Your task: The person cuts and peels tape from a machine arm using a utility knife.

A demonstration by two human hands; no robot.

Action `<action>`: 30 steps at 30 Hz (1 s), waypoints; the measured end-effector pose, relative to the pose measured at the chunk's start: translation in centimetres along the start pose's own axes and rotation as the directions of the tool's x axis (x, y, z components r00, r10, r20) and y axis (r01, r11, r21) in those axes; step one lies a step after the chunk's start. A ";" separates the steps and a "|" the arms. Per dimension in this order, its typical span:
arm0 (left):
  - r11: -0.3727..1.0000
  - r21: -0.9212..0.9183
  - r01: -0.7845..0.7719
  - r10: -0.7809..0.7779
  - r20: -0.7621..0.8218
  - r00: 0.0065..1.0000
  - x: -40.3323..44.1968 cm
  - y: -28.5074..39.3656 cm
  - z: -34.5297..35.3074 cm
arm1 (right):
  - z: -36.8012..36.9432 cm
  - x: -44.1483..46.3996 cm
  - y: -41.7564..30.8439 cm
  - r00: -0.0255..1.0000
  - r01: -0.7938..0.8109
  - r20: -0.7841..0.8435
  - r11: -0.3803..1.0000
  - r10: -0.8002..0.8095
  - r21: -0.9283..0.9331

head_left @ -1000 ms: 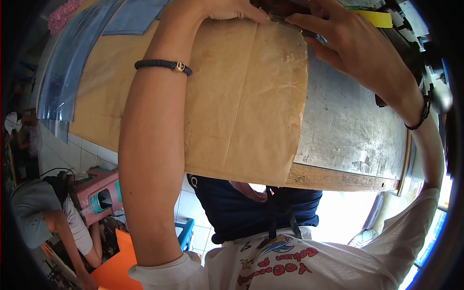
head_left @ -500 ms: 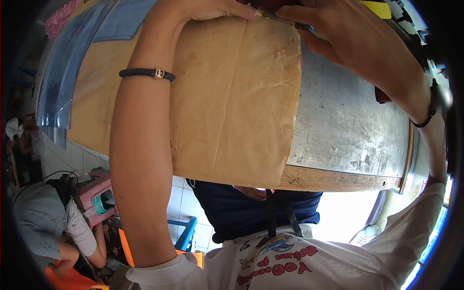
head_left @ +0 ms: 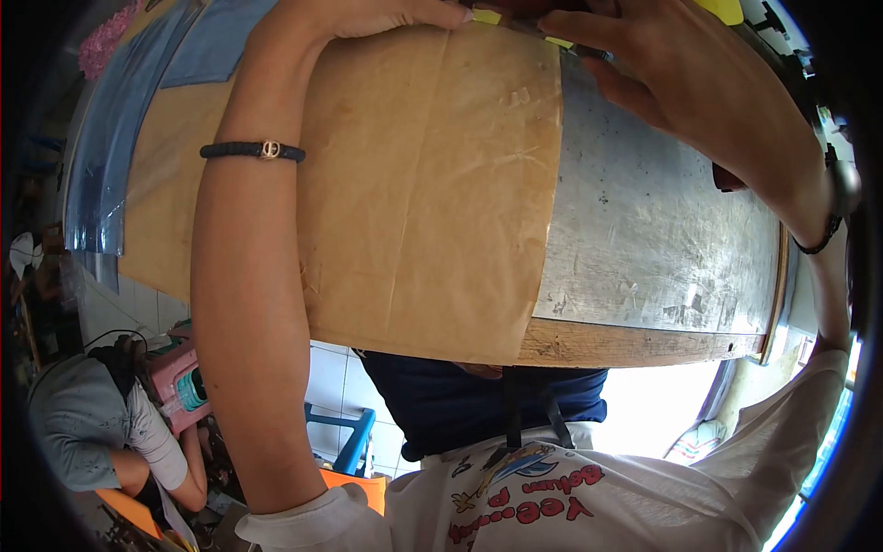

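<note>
Brown sheet [head_left: 441, 202]: lies flat over part of the metal tabletop [head_left: 658, 248]; near end at the wooden edge [head_left: 635, 342], far edge just below the hands.
Left hand [head_left: 386, 11]: thumb stretched along the sheet's far edge; fingers cut off by the frame, so grip cannot be told.
Yellow piece [head_left: 487, 17]: at the left thumb tip; whether pinched or stuck down, unclear.
Right hand [head_left: 653, 55]: index extended, thumb set apart below it; hold on anything between them cannot be confirmed.
Second yellow piece [head_left: 559, 42]: by the right index tip, near the sheet's far corner.
Blue plastic [head_left: 97, 184]: lies at far left, away from both hands.
Progress: sheet is spread out; work at its far edge appears unfinished, both hands being there. Amount remaining: not determinable.
</note>
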State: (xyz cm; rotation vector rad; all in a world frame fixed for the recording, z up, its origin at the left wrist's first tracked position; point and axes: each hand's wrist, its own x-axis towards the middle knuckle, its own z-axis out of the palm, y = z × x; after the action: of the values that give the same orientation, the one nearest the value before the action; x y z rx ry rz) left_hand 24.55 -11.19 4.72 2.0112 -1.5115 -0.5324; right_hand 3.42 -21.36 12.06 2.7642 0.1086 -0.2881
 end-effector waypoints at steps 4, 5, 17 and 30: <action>1.000 0.022 -0.006 0.007 -0.026 1.000 0.8 -1.1 0.7 | 0.2 -0.2 0.3 1.000 -0.005 -0.006 1.000 0.005 0.007; 1.000 0.024 -0.017 0.017 -0.021 1.000 0.8 -1.1 0.7 | 0.3 -0.3 0.3 1.000 -0.004 -0.011 1.000 0.004 0.010; 0.997 0.071 0.002 0.000 -0.025 1.000 0.5 -0.7 0.5 | 1.1 -1.4 0.9 0.999 -0.012 -0.043 1.000 0.012 0.000; 0.998 0.062 -0.024 0.025 -0.017 1.000 0.3 -0.7 0.5 | 3.0 -2.5 1.5 0.991 -0.024 -0.128 1.000 0.023 -0.010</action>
State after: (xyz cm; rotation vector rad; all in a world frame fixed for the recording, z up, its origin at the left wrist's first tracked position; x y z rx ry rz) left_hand 24.85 -11.48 3.94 2.0355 -1.5578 -0.4617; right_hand 0.61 -23.95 10.40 2.7694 0.1096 -0.1031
